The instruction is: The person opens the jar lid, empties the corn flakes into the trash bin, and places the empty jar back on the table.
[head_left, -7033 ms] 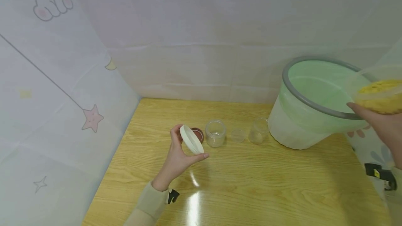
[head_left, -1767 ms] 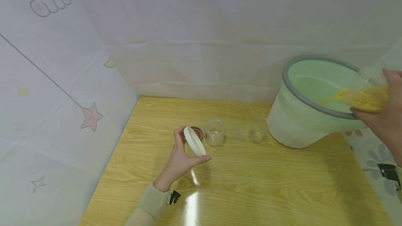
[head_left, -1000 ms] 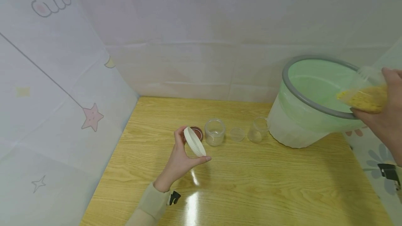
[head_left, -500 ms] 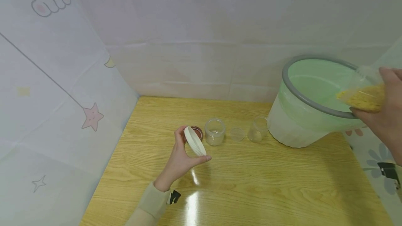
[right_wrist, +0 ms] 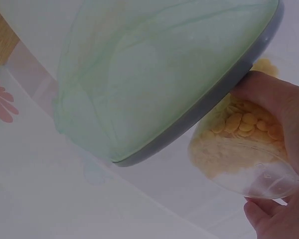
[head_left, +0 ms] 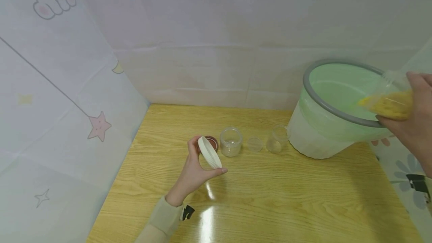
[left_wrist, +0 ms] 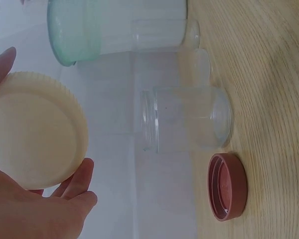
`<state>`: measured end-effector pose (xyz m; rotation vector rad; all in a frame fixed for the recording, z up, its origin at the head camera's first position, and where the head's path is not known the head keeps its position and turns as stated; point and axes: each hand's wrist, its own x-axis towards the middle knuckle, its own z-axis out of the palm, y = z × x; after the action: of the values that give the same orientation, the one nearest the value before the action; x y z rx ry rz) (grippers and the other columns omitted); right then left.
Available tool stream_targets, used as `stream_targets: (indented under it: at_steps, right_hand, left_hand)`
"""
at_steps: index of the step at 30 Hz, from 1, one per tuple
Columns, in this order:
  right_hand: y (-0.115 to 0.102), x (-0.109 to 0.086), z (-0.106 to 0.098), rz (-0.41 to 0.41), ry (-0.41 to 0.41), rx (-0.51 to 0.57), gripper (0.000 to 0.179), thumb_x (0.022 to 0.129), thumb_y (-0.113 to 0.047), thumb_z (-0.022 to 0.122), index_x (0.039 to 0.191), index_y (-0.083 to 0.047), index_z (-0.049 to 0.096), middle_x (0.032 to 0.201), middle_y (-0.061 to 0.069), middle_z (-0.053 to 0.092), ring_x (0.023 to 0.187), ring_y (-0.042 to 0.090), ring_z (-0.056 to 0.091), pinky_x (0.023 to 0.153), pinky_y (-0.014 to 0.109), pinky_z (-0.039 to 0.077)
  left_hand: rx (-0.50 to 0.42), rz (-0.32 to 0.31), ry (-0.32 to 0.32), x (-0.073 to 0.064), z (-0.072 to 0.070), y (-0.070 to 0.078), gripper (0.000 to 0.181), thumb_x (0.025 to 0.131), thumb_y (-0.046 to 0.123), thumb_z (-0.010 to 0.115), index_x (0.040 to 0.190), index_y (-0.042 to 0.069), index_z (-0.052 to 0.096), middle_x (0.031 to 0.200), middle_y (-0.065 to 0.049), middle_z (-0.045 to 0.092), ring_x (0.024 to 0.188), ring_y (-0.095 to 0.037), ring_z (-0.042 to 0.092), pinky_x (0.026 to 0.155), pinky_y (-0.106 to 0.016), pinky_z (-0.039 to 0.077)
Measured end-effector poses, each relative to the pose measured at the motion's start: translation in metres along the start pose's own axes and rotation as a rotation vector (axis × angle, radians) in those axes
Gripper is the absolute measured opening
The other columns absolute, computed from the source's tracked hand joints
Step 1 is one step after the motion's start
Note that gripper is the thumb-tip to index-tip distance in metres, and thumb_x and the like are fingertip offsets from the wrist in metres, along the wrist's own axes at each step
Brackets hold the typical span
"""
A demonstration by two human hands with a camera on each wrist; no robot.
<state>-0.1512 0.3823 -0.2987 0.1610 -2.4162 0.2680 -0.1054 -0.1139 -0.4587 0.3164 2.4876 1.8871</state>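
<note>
My left hand (head_left: pixel 192 173) pinches a white ribbed screw lid (head_left: pixel 210 153) by its edge, thumb below and fingers above, over the left part of the table. In the left wrist view the lid (left_wrist: pixel 37 132) faces the camera. My right hand (head_left: pixel 416 126) grips a clear jar (head_left: pixel 395 81) partly full of small flat yellow pieces (head_left: pixel 393 106). The jar lies tipped left, its mouth over the rim of a green waste bin (head_left: pixel 314 134), and a blurred yellow streak leaves it. In the right wrist view, rounded pieces (right_wrist: pixel 246 124) show inside the jar.
On the wooden table (head_left: pixel 263 198), a brown-red lid (head_left: pixel 213 142), an open clear jar (head_left: pixel 231 142), a clear disc-shaped lid (head_left: pixel 255 144) and a clear cup-like container (head_left: pixel 276 140) stand in a row left of the bin. Fabric walls (head_left: pixel 202 48) enclose the back and sides.
Since the oldest frame, the right hand has turned the jar mouth-down towards the bin; yellow pieces spill out in bursts. The left hand and its lid have shifted slightly right.
</note>
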Motion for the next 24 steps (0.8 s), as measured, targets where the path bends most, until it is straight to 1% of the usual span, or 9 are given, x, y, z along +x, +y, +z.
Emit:
stream_targets:
  at_steps: [6,10,11,14,17,18,21,24]
  right_hand:
    - [-0.0006,0.0002,-0.0004,0.029,-0.015,0.004,0.113,0.061,0.026,0.079,0.158,-0.003,0.03,0.156,0.026,0.032,0.144,0.044,0.027,0.119,0.054,0.018]
    - [0.0004,-0.0004,0.0005,0.017,-0.016,0.015,0.111,0.063,0.026,0.078,0.158,-0.003,0.03,0.156,0.027,0.032,0.144,0.044,0.027,0.119,0.054,0.018]
    - [0.0013,-0.001,0.0006,0.006,-0.014,0.023,0.099,0.074,0.014,0.08,0.158,-0.003,0.03,0.156,0.027,0.032,0.144,0.044,0.026,0.119,0.054,0.018]
    - [0.0015,-0.0022,0.0008,-0.019,-0.009,0.041,0.096,0.077,0.014,0.078,0.158,-0.003,0.03,0.155,0.028,0.032,0.144,0.044,0.026,0.119,0.054,0.017]
    - [0.0018,-0.0023,0.0012,-0.024,-0.005,0.041,0.096,0.077,0.014,0.078,0.158,-0.004,0.03,0.155,0.028,0.032,0.144,0.044,0.026,0.119,0.054,0.017]
    - [0.0011,-0.0019,0.0014,-0.017,-0.004,0.036,0.108,0.066,0.026,0.076,0.158,-0.004,0.03,0.155,0.028,0.032,0.144,0.044,0.026,0.119,0.054,0.018]
    - [0.0005,-0.0014,0.0014,-0.001,-0.005,0.025,0.109,0.064,0.025,0.077,0.158,-0.003,0.03,0.155,0.028,0.033,0.144,0.044,0.027,0.119,0.054,0.018]
    - [-0.0001,-0.001,0.0009,-0.004,-0.004,0.022,0.109,0.064,0.025,0.077,0.158,-0.003,0.03,0.155,0.028,0.034,0.144,0.044,0.027,0.119,0.055,0.018]
  left_hand:
    - [0.009,0.007,0.008,0.0,0.0006,-0.0004,0.113,0.066,0.036,0.098,0.149,0.029,0.021,0.141,-0.002,0.046,0.135,-0.025,0.043,0.112,-0.055,0.031]
    - [0.008,0.005,0.007,-0.0002,0.0007,-0.0008,0.114,0.067,0.035,0.098,0.149,0.03,0.021,0.142,-0.001,0.045,0.135,-0.024,0.043,0.112,-0.055,0.032]
    - [0.009,0.003,0.006,-0.0003,0.0007,-0.0009,0.114,0.067,0.035,0.098,0.149,0.03,0.02,0.142,-0.001,0.045,0.135,-0.024,0.043,0.112,-0.054,0.032]
    - [0.009,0.002,0.005,-0.0001,0.0008,-0.0013,0.114,0.067,0.035,0.098,0.149,0.03,0.02,0.143,-0.001,0.045,0.136,-0.024,0.042,0.112,-0.054,0.033]
    - [0.01,0.003,0.007,-0.0002,0.0008,-0.0016,0.114,0.067,0.035,0.098,0.149,0.03,0.02,0.143,-0.001,0.045,0.136,-0.023,0.042,0.112,-0.054,0.032]
    - [0.01,0.005,0.006,-0.0001,0.0008,-0.0018,0.113,0.067,0.035,0.098,0.149,0.03,0.02,0.143,-0.001,0.045,0.136,-0.023,0.042,0.112,-0.055,0.032]
    - [0.012,0.002,0.006,-0.0002,0.0007,-0.0021,0.113,0.067,0.035,0.098,0.149,0.03,0.02,0.142,-0.001,0.045,0.136,-0.023,0.042,0.112,-0.053,0.032]
    - [0.012,-0.002,0.006,-0.0002,0.0007,-0.0023,0.114,0.067,0.036,0.098,0.149,0.031,0.02,0.142,-0.001,0.045,0.136,-0.023,0.042,0.112,-0.053,0.032]
